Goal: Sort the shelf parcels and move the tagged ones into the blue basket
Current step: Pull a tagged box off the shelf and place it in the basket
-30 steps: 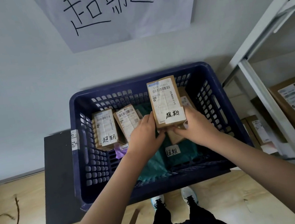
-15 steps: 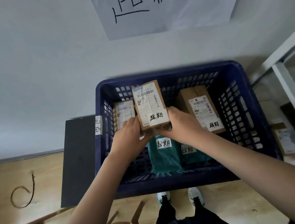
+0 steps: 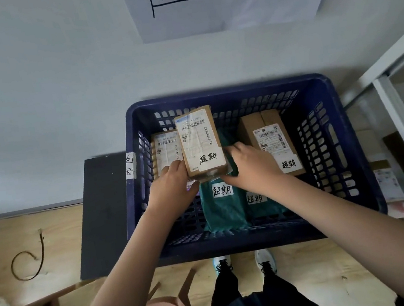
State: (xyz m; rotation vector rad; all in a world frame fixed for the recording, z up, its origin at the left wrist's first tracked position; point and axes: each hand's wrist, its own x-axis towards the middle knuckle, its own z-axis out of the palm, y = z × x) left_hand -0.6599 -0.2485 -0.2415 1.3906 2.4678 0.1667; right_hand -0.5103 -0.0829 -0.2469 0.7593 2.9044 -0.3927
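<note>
Holding a small brown tagged parcel (image 3: 201, 144) over the blue basket (image 3: 226, 95), the person has it between both hands: the left hand (image 3: 173, 186) grips its lower left corner, the right hand (image 3: 248, 165) pinches its lower right edge and underside. How far the right fingers wrap beneath is hidden by the box, so that grip is likely but not certain. The parcel stands nearly upright, its long axis running away from the body toward the basket's far wall, label and handwritten tag facing up at the camera.

Measured from the basket, the parcel hangs above the far left quarter. Directly to its left, against the basket's left wall, stands another labelled box (image 3: 166, 148). A larger cardboard box (image 3: 269, 140) leans in the far right part. Two green bags (image 3: 224, 201) lie on the floor of the basket toward the near wall, just below the held parcel.

The free slot, as I judge it, is the strip between the left box and the larger one, straight beneath the hands. Both hands are equally near; lowering it along its long axis should seat it.
</note>
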